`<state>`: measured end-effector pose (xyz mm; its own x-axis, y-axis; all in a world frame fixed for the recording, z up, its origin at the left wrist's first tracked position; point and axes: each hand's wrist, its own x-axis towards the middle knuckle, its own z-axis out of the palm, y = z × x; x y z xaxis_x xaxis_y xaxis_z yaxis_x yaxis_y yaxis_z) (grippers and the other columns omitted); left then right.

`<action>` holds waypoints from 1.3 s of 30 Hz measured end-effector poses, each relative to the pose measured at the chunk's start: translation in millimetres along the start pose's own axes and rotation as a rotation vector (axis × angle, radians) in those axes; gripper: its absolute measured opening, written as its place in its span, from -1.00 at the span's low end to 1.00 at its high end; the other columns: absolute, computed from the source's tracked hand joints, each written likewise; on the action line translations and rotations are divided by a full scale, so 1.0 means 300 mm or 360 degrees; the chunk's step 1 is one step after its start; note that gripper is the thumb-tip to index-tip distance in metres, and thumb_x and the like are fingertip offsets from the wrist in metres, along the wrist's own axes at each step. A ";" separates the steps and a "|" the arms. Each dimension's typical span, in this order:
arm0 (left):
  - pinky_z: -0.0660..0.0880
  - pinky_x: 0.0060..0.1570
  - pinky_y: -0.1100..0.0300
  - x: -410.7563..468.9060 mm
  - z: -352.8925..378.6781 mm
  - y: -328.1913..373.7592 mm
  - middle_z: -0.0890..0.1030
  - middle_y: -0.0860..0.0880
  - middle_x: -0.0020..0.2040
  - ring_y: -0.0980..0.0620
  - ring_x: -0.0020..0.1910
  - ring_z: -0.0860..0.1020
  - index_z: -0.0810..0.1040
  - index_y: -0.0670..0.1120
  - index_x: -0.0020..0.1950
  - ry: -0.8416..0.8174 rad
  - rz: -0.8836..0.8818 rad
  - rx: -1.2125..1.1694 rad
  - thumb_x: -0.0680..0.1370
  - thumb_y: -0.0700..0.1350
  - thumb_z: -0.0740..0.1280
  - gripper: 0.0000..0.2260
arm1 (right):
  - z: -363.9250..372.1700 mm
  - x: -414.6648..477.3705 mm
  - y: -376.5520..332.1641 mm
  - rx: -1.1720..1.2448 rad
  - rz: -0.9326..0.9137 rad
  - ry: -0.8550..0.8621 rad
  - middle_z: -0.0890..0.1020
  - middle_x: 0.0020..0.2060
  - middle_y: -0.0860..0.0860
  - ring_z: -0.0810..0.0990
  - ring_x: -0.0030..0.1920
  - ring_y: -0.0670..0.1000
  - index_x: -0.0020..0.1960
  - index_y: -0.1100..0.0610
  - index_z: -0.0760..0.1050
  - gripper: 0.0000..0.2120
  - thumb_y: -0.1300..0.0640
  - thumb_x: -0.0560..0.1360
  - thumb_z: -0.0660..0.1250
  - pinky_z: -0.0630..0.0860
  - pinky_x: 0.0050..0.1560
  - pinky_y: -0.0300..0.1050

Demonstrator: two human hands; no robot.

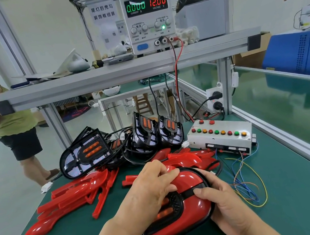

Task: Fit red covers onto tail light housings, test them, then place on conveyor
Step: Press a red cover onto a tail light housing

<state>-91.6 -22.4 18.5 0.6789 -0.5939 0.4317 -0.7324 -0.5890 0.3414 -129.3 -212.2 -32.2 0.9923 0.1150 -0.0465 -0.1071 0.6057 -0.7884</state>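
green bench — left hand presses red cover, right hand grips housing; i judge it light, stiff, slick — hold by rim.

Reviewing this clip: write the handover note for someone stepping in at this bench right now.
Left hand: lies flat on the red covers, pressing them onto the housing.
Right hand: grips that housing's right edge.
Bare housings stand at the back; loose covers lie on the left.
Done: covers are on this housing; whether they are fully seated cannot be told.
Left: test at the button box (the supply shows 0.000 A), then place on the conveyor.
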 end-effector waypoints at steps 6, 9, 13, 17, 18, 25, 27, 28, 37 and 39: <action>0.65 -0.14 0.08 -0.016 0.008 0.009 0.36 0.11 0.09 0.37 0.01 0.49 0.54 0.15 0.26 0.0029 0.0031 0.0067 0.62 -0.19 0.32 -0.70 | -0.003 0.004 0.005 -0.0034 -0.0020 0.0017 0.66 0.10 0.29 0.65 -0.04 0.21 0.27 0.15 0.55 -0.45 0.41 0.30 0.41 0.62 -0.05 0.03; 0.65 -0.13 0.12 -0.021 0.010 0.004 0.35 0.14 0.08 0.38 0.01 0.51 0.53 0.10 0.23 -0.0001 0.0045 -0.0048 0.63 -0.16 0.31 -0.78 | -0.006 0.004 0.003 -0.0032 -0.0025 0.0029 0.66 0.10 0.29 0.64 -0.03 0.22 0.23 0.13 0.59 -0.50 0.40 0.32 0.37 0.61 -0.04 0.04; 0.63 -0.19 0.16 -0.043 0.002 -0.005 0.52 -0.03 -0.10 0.08 -0.19 0.58 0.58 -0.03 0.09 0.0170 0.0126 0.0125 0.58 0.15 0.34 -0.73 | -0.005 0.001 -0.003 -0.0046 -0.0025 0.0041 0.67 0.09 0.27 0.63 -0.01 0.23 0.17 0.11 0.63 -0.53 0.40 0.31 0.37 0.57 0.02 0.08; 0.58 0.02 0.30 -0.019 -0.030 0.014 0.44 -0.09 -0.04 0.04 -0.09 0.44 0.59 -0.19 0.27 0.0061 0.0194 0.0083 0.55 -0.35 0.38 -0.70 | -0.003 0.002 -0.004 -0.0060 -0.0010 0.0080 0.67 0.11 0.26 0.63 0.02 0.24 0.24 0.12 0.58 -0.48 0.41 0.31 0.36 0.54 0.09 0.12; 0.58 0.00 0.30 -0.015 -0.033 0.016 0.44 -0.10 -0.05 0.02 -0.09 0.45 0.60 -0.21 0.25 -0.0003 0.0195 0.0122 0.53 -0.37 0.39 -0.70 | -0.002 0.002 -0.004 -0.0059 -0.0008 0.0081 0.67 0.11 0.25 0.64 0.02 0.24 0.23 0.11 0.59 -0.48 0.40 0.31 0.37 0.55 0.09 0.13; 0.57 0.05 0.28 -0.001 -0.025 0.034 0.43 -0.09 -0.01 0.03 -0.05 0.43 0.57 -0.16 0.33 0.0033 0.0159 0.0062 0.56 -0.33 0.37 -0.66 | -0.003 0.000 -0.004 -0.0038 0.0015 0.0074 0.66 0.13 0.25 0.65 0.02 0.26 0.21 0.03 0.62 -0.48 0.39 0.32 0.40 0.58 0.07 0.14; 0.57 0.05 0.24 0.006 -0.025 0.041 0.43 -0.09 0.00 -0.01 -0.03 0.45 0.57 -0.16 0.32 0.0032 0.0133 0.0092 0.57 -0.31 0.37 -0.68 | -0.004 -0.002 -0.004 -0.0040 0.0017 0.0086 0.66 0.13 0.25 0.64 0.03 0.26 0.20 0.02 0.63 -0.48 0.38 0.31 0.41 0.57 0.09 0.15; 0.55 0.06 0.27 0.008 -0.024 0.042 0.43 -0.09 0.01 -0.03 -0.01 0.47 0.57 -0.16 0.32 0.0020 0.0133 0.0080 0.57 -0.30 0.37 -0.68 | -0.004 -0.002 -0.004 -0.0041 0.0017 0.0094 0.66 0.12 0.26 0.64 0.03 0.26 0.21 0.03 0.62 -0.48 0.38 0.30 0.41 0.56 0.10 0.15; 0.32 -0.05 0.64 0.012 -0.037 0.057 0.41 -0.07 0.00 0.09 -0.04 0.44 0.59 -0.18 0.23 -0.0088 0.0111 0.0156 0.61 -0.30 0.31 -0.78 | -0.002 0.004 -0.002 -0.0047 0.0020 0.0137 0.65 0.13 0.28 0.62 0.05 0.29 0.28 0.11 0.56 -0.42 0.40 0.28 0.40 0.41 0.29 0.35; 0.35 -0.03 0.60 0.015 -0.036 0.059 0.43 -0.10 -0.01 0.04 -0.03 0.45 0.59 -0.20 0.22 -0.0092 0.0094 0.0169 0.61 -0.29 0.32 -0.80 | -0.002 0.003 -0.003 -0.0052 0.0016 0.0134 0.65 0.13 0.28 0.62 0.04 0.29 0.28 0.10 0.56 -0.42 0.39 0.28 0.41 0.43 0.27 0.33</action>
<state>-102.1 -29.6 35.4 0.6387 -0.6582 0.3985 -0.7638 -0.6049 0.2252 -128.3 -213.0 -31.9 0.9930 0.0536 -0.1049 -0.1165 0.5785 -0.8074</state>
